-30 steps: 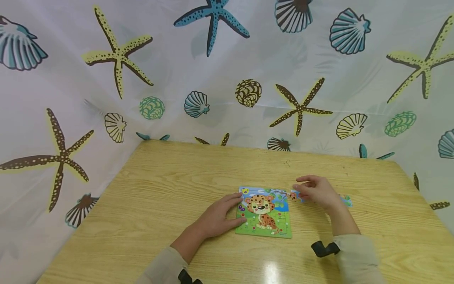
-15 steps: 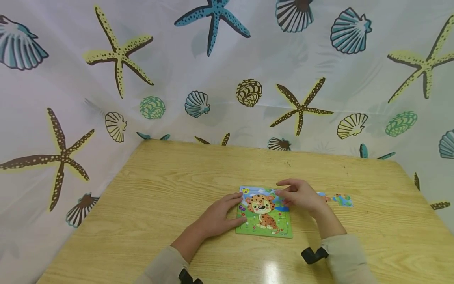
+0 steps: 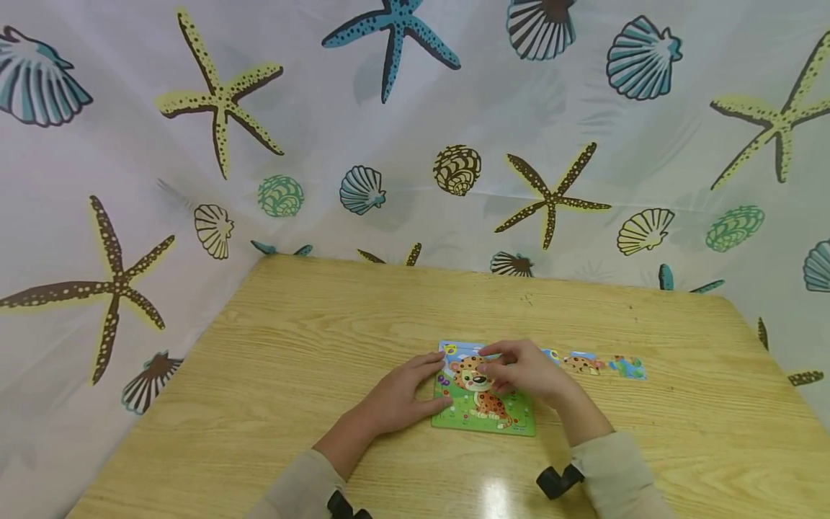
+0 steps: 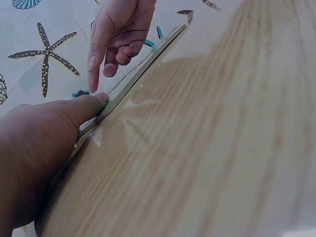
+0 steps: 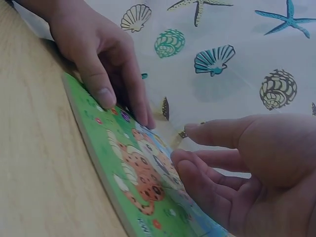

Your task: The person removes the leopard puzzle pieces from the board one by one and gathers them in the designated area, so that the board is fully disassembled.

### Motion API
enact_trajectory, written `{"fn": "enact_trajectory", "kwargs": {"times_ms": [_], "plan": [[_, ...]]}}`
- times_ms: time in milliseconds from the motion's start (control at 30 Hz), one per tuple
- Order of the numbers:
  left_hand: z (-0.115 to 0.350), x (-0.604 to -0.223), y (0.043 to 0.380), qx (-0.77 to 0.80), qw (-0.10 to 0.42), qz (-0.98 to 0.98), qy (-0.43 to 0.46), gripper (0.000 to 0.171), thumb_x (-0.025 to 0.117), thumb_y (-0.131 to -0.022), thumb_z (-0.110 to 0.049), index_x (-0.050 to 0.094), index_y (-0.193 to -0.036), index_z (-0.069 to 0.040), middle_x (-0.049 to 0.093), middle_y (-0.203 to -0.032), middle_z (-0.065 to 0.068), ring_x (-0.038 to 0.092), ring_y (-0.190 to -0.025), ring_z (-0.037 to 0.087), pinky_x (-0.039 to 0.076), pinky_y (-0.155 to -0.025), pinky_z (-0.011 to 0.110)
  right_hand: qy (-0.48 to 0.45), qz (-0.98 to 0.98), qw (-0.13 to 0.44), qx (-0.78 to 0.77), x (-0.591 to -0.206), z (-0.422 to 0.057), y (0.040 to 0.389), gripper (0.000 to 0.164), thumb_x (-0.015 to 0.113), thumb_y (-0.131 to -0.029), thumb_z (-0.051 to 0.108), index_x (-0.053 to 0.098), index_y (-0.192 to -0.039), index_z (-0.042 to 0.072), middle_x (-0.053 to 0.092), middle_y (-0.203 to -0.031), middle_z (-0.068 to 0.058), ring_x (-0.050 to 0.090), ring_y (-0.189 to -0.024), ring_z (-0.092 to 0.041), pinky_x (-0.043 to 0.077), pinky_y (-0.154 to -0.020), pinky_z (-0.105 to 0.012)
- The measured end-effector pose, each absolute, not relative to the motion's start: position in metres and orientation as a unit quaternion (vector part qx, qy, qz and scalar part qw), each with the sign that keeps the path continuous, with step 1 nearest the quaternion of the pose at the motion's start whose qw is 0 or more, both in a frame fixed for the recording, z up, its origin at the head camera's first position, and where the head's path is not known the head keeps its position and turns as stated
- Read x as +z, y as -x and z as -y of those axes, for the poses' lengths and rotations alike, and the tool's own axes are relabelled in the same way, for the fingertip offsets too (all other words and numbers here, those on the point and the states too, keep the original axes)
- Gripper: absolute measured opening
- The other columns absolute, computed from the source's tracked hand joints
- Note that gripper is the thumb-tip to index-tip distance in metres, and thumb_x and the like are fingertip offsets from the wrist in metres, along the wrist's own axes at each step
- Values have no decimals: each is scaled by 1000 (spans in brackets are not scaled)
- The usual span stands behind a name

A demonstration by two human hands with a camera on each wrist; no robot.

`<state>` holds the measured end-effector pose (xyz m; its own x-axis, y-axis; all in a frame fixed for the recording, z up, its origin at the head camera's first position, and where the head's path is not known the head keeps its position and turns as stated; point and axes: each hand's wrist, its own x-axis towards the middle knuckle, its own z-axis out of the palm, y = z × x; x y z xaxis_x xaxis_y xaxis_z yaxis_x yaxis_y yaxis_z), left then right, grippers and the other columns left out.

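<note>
A flat picture puzzle board (image 3: 467, 424) with a spotted cartoon leopard cub (image 3: 488, 406) on green and blue lies on the table. My left hand (image 3: 398, 396) rests at its left side, fingers spread over the upper left edge. In the left wrist view the thumb (image 4: 91, 106) lies on the board's rim. My right hand (image 3: 528, 373) hovers over the board's upper right part, covering some of the picture. Seen from the right wrist, the right hand's fingers (image 5: 212, 187) are loosely bent, with a gap to the thumb and nothing visible between them.
Right of the board a row of loose puzzle pieces lies on the wooden table (image 3: 324, 346): a blue one (image 3: 551, 355) partly behind the right hand, a spotted one (image 3: 583, 362) and a blue-green one (image 3: 627, 367). A curtain (image 3: 415, 144) with starfish and shells hangs behind.
My right hand has moved left, from above the loose pieces to above the board, uncovering pieces in the row. My left hand has stayed on the board's left side.
</note>
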<state>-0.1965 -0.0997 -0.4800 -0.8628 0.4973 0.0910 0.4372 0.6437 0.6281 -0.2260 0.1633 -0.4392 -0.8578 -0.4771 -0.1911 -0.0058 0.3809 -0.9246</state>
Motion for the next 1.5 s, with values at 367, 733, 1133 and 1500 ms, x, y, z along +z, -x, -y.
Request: {"fn": "enact_trajectory", "kwargs": {"times_ms": [367,733,1133,1500], "plan": [[101,-483,198,338,47,-902,-263,71,66,-95,-46,45,-150,-8,38,-160,3,36,-148,30,36,-118,51,176,-813,238,-501,-447,-144,219,45,60,-101,18,55,-136,-9,68,-87,-14,70,-71,-16,62,-68,-32],[101,-481,198,338,41,-904,-258,71,68,-94,-45,46,-150,-8,38,-160,2,36,-148,30,35,-118,51,178,-829,214,-485,-451,-138,220,36,58,-101,14,58,-130,-7,66,-80,-12,67,-66,-15,60,-64,-31],[99,-483,200,344,42,-903,-255,72,69,-93,-45,47,-149,-6,39,-160,3,37,-148,29,34,-119,49,142,-809,212,-529,-448,-137,217,21,56,-101,7,56,-119,-4,62,-97,-16,65,-70,-19,58,-64,-31],[99,-483,199,343,39,-902,-259,72,70,-92,-44,48,-149,-6,40,-159,3,38,-147,29,36,-118,49,123,-786,228,-562,-443,-146,220,28,58,-101,7,54,-126,-4,66,-103,-18,71,-78,-22,62,-69,-35]]}}
